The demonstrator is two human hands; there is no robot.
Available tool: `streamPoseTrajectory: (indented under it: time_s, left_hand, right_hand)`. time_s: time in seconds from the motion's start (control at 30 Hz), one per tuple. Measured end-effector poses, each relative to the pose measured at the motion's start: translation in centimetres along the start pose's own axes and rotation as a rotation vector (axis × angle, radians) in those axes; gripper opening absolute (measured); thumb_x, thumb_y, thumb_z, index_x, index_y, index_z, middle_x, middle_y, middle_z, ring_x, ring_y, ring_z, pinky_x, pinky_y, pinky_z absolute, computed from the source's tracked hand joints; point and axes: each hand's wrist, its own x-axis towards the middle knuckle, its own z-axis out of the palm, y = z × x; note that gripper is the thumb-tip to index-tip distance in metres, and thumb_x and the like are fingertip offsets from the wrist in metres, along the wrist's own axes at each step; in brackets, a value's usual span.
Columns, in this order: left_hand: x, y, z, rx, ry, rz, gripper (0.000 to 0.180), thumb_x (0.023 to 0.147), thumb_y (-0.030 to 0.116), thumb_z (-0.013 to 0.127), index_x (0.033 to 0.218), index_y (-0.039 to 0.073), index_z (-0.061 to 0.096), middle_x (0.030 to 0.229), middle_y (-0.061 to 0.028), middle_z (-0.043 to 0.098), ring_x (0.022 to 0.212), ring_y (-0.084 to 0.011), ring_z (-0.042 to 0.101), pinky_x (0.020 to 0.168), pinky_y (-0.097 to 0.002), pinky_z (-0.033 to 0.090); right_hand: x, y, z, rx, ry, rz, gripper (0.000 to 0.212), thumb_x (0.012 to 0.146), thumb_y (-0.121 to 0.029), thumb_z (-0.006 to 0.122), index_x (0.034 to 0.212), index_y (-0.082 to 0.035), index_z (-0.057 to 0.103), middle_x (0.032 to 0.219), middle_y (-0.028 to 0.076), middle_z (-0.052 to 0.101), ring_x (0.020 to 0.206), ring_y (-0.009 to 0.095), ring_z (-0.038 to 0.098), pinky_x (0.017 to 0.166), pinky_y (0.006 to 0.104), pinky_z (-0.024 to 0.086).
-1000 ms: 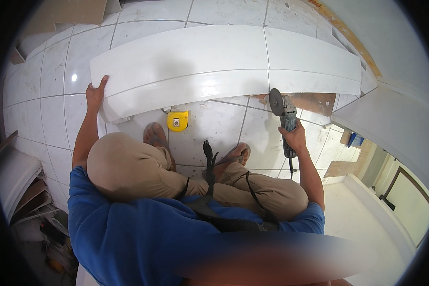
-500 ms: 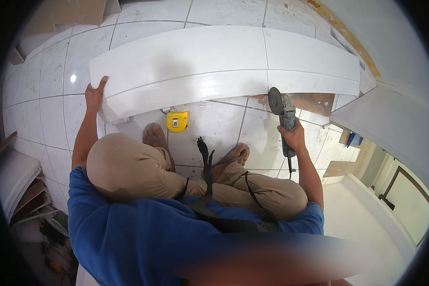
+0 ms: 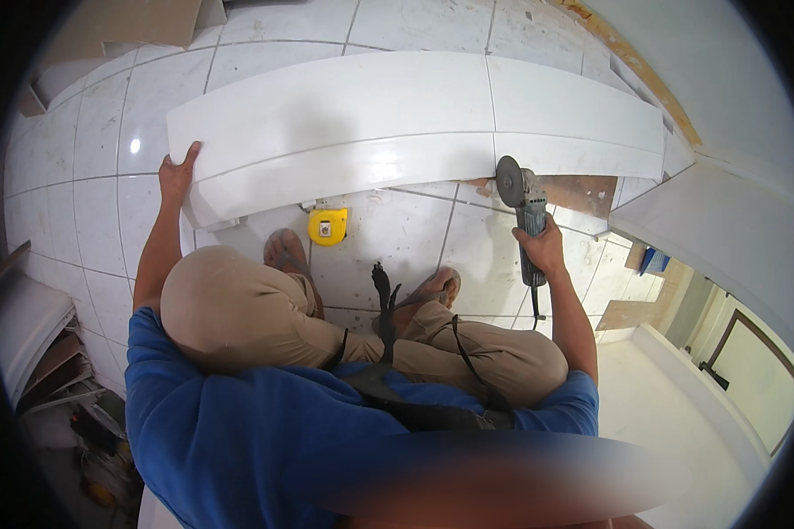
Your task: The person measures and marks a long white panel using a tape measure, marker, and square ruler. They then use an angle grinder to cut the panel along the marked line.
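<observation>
Across the floor in front of me lies a long white panel (image 3: 388,97) with a lengthwise line and a crosswise line on it. My left hand (image 3: 178,173) grips the panel's left end, thumb on top and fingers out of sight beneath. An angle grinder (image 3: 531,231) is wrapped in my right hand (image 3: 543,244), its cord trailing toward me. The grinder's disc (image 3: 509,182) is at the panel's near edge, by the crosswise line; whether it touches cannot be told. A yellow tape measure (image 3: 328,227) rests on the floor near my left foot.
White floor tiles (image 3: 406,229) surround the panel. A brown board (image 3: 578,194) lies partly beneath its right side. Scrap pieces and tools (image 3: 88,432) are heaped at the lower left. A white ledge (image 3: 706,212) juts in at the right. Brown sheets (image 3: 150,22) lie at the far left.
The grinder has shifted very slightly, its disc a touch higher in view at the panel's near edge. Both hands keep their grips; the rest looks nearly the same.
</observation>
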Motion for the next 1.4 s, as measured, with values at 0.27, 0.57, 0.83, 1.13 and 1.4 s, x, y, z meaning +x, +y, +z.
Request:
streamPoseTrajectory:
  time_s: [0.27,0.57,0.83,1.13,1.4]
  left_hand:
    - [0.6,-0.7,0.0,0.018,-0.021,0.006,0.097,0.075,0.065,0.078,0.124,-0.016,0.055,0.117,-0.0243,0.067,0.109,-0.0313,0.065,0.097,-0.0373,0.050]
    - [0.1,-0.3,0.1,-0.027,-0.005,0.009,0.089,0.073,0.063,0.080,0.118,-0.011,0.061,0.113,-0.0222,0.069,0.105,-0.0303,0.067,0.094,-0.0373,0.051]
    - [0.4,-0.9,0.0,-0.057,-0.023,0.001,0.090,0.073,0.063,0.081,0.119,-0.012,0.060,0.113,-0.0221,0.069,0.105,-0.0299,0.067,0.094,-0.0369,0.052]
    - [-0.2,-0.1,-0.3,-0.027,-0.028,-0.002,0.093,0.075,0.063,0.079,0.123,-0.013,0.057,0.117,-0.0233,0.068,0.107,-0.0303,0.066,0.096,-0.0371,0.051]
    - [0.1,-0.4,-0.2,-0.063,-0.049,-0.008,0.091,0.075,0.061,0.080,0.121,-0.013,0.058,0.114,-0.0222,0.069,0.104,-0.0289,0.067,0.093,-0.0364,0.052]
  right_hand:
    - [0.8,0.2,0.1,0.014,0.018,-0.026,0.059,0.072,-0.028,0.082,0.116,0.004,0.059,0.093,0.018,0.072,0.081,0.026,0.069,0.076,0.0370,0.055]
    - [1.3,0.0,0.1,0.025,0.018,-0.021,0.060,0.071,-0.029,0.081,0.116,0.002,0.059,0.091,0.017,0.072,0.080,0.028,0.070,0.076,0.0378,0.055]
    - [1.9,-0.5,0.1,0.023,-0.009,-0.011,0.063,0.073,-0.025,0.082,0.122,0.005,0.057,0.097,0.016,0.071,0.083,0.022,0.068,0.078,0.0346,0.055]
    - [1.6,0.0,0.2,0.007,0.020,-0.031,0.061,0.071,-0.028,0.081,0.118,0.004,0.058,0.097,0.020,0.071,0.086,0.029,0.070,0.080,0.0379,0.055]
    - [0.5,-0.1,-0.2,-0.012,-0.024,0.028,0.061,0.070,-0.029,0.081,0.115,0.005,0.058,0.096,0.021,0.072,0.087,0.031,0.070,0.080,0.0395,0.055]
